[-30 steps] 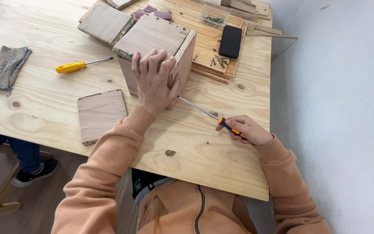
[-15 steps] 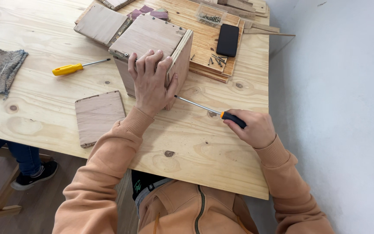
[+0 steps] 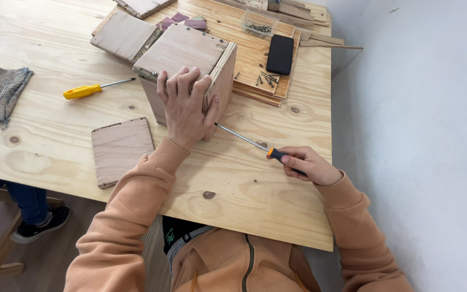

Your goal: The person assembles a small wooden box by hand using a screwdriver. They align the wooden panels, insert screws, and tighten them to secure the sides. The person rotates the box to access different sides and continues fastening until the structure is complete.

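Observation:
A small wooden box [image 3: 182, 51] of brown panels stands on the pale plywood table [image 3: 39, 146]. My left hand [image 3: 186, 105] lies flat over its near top edge and holds it. My right hand [image 3: 308, 164] grips the black-and-orange handle of a long screwdriver [image 3: 242, 139]. Its metal shaft runs up-left and the tip meets the box's right side panel low down.
A loose brown panel [image 3: 121, 150] lies near the left arm. A yellow-handled screwdriver [image 3: 94, 89], a grey cloth [image 3: 2, 93], stacked boards with a black phone [image 3: 280, 54], loose screws [image 3: 267, 79] and a clear screw tray [image 3: 259, 24] sit around. Another person's leg and shoe [image 3: 34, 216] show below the table's left edge.
The view has shifted slightly. My right hand has slid a little along the table with the screwdriver still against the box; my left hand stays on the box.

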